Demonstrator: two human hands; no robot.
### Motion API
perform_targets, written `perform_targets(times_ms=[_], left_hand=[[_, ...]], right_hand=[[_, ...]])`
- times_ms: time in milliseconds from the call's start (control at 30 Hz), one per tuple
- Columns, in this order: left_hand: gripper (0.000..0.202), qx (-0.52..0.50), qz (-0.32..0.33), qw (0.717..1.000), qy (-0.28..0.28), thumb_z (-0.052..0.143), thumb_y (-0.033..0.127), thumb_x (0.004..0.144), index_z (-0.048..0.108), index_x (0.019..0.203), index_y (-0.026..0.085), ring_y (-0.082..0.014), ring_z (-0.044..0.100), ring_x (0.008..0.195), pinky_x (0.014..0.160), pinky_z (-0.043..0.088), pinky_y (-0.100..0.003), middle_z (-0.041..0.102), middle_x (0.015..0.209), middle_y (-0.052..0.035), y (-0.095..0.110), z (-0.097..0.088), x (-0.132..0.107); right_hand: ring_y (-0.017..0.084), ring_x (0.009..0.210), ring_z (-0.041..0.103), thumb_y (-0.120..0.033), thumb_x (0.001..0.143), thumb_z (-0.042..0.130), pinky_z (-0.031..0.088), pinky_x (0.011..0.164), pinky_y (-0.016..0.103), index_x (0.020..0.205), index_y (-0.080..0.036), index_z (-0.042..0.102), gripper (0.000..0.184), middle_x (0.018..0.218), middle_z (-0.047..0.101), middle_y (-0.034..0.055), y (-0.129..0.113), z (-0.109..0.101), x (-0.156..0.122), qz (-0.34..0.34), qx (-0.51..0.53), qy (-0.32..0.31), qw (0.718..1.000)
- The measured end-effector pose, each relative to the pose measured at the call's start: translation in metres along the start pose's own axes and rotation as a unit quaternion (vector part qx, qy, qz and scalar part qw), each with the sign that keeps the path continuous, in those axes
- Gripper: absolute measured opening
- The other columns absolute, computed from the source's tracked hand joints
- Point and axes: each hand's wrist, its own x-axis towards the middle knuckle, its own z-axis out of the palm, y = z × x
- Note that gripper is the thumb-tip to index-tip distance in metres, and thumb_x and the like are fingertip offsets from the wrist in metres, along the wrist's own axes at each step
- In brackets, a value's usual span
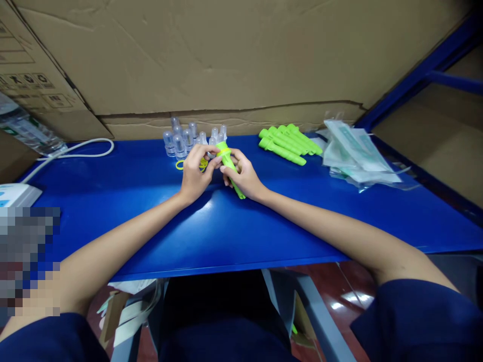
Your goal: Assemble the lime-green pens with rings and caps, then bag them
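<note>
My right hand (243, 176) is wrapped round a bundle of bright green plastic tubes (229, 162), held tilted over the blue table (124, 201). My left hand (195, 171) pinches a yellow rubber band (223, 151) at the bundle's upper end. More yellow rubber bands (181, 165) lie on the table just behind my left hand. Several small clear capped vials (181, 138) stand in a cluster behind both hands.
A pile of loose green tubes (289, 142) lies at the back right, next to a stack of clear sealed pouches (356, 156). A white cable (81, 150) and a white device (17, 193) sit at the left. Cardboard (226, 55) walls the back.
</note>
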Motion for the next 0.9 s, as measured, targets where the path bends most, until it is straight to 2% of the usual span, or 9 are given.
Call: perform_targets(times_ms=[167,467,733,900], left_hand=[[0.016,-0.011,0.014,1.0,-0.001,0.061,0.034,0.098,0.066,0.101,0.019,-0.0146,0.062,0.083,0.077,0.052,-0.028,0.068,0.093,-0.0035,0.0,0.0,0.001],[0.019,-0.015,-0.001,1.0,-0.011,0.062,0.039,0.098,0.067,0.1,0.021,-0.0161,0.062,0.084,0.078,0.052,-0.031,0.069,0.092,-0.0037,-0.001,-0.002,0.001],[0.022,-0.023,-0.004,0.999,-0.028,0.062,0.042,0.098,0.069,0.104,0.022,-0.0158,0.062,0.086,0.077,0.051,-0.03,0.069,0.096,-0.0047,0.001,-0.003,0.001],[0.021,-0.028,0.025,0.999,0.0,0.064,0.041,0.097,0.067,0.102,0.021,-0.0143,0.061,0.082,0.075,0.05,-0.029,0.067,0.097,-0.0041,0.004,-0.001,0.0]], right_hand=[[0.005,0.044,0.051,-0.035,0.087,0.067,0.04,0.038,0.018,0.128,-0.028,0.025,0.059,0.09,0.063,-0.0056,-0.003,0.002,-0.004,-0.037,0.001,0.018,0.999],[0.006,0.043,0.05,-0.033,0.089,0.064,0.038,0.036,0.018,0.118,-0.03,0.033,0.043,0.076,0.057,-0.0103,-0.011,0.003,-0.005,-0.027,-0.006,0.011,1.0],[0.007,0.039,0.05,-0.037,0.088,0.066,0.038,0.033,0.017,0.116,-0.029,0.029,0.047,0.067,0.055,-0.0137,-0.011,0.004,-0.006,-0.024,0.029,0.007,0.999],[0.009,0.034,0.051,-0.045,0.089,0.067,0.043,0.034,0.018,0.115,-0.029,0.026,0.051,0.056,0.055,-0.0167,-0.011,0.005,-0.008,-0.025,0.049,-0.007,0.998]])
